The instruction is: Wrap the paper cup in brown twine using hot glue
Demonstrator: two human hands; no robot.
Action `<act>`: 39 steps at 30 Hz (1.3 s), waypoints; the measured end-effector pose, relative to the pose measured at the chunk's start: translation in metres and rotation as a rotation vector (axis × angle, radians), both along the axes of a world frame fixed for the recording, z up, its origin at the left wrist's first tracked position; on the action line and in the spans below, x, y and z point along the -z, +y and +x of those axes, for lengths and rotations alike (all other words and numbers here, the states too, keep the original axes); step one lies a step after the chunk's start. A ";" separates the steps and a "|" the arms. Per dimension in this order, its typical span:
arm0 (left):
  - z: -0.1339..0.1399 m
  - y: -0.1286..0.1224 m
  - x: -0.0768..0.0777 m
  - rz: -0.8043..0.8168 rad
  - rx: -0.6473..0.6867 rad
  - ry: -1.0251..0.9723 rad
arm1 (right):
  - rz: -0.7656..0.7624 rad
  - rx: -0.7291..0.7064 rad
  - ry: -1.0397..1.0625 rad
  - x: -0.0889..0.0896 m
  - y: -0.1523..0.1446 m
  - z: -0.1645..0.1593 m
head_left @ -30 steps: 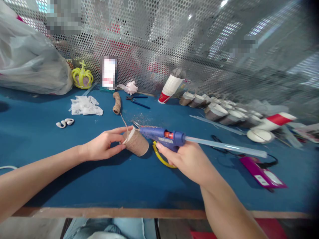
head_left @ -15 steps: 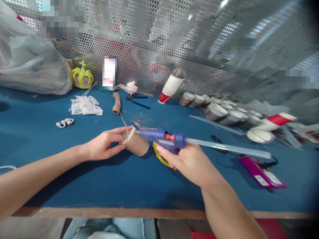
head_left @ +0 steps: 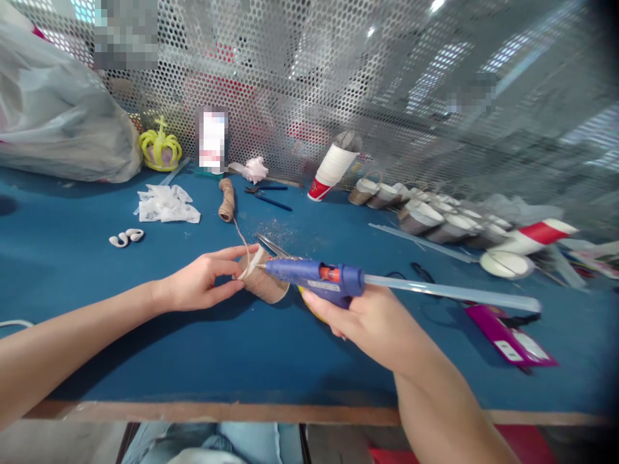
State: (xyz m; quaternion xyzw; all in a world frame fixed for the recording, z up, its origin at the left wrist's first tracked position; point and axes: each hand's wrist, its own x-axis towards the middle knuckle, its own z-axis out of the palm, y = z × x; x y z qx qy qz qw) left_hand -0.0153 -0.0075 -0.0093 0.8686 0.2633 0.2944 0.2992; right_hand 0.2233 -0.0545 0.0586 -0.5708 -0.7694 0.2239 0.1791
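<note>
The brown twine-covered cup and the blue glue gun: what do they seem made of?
Brown cup: matt twine, by its fine ridges, over probably paper, as the white band suggests. Blue glue gun: likely hard plastic, given its smooth, evenly coloured body.

No legible lettering or numbers.

I saw a blue table [head_left: 217,361]. On it were a roll of twine [head_left: 226,201], pliers [head_left: 257,192], scissors [head_left: 271,245], a yellow crown [head_left: 161,140] and stacked paper cups [head_left: 333,169].

Tilted twine-wrapped cup [head_left: 265,286], white band [head_left: 255,260] exposed near one end; blue glue gun [head_left: 313,273], roughly level, nozzle [head_left: 260,265] at the band.
</note>
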 end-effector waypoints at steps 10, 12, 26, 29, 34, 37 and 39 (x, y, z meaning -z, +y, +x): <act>0.000 0.001 0.001 0.014 -0.005 0.006 | 0.153 -0.028 -0.054 0.001 -0.003 -0.002; 0.000 0.001 0.002 0.011 -0.005 -0.007 | 0.156 -0.023 -0.054 0.001 -0.003 -0.002; -0.001 0.001 0.002 0.012 0.003 -0.020 | 0.130 -0.015 -0.034 0.003 -0.003 -0.001; -0.001 0.000 0.002 0.010 0.005 -0.018 | 0.063 0.006 -0.001 0.002 -0.002 -0.001; -0.001 0.001 0.003 0.022 0.001 -0.015 | 0.018 0.043 0.062 0.000 0.008 0.000; -0.001 0.001 0.003 0.025 0.002 -0.015 | 0.027 0.017 0.082 0.001 0.012 0.000; -0.001 0.001 0.002 0.024 0.003 -0.011 | 0.039 0.006 0.086 0.001 0.014 0.001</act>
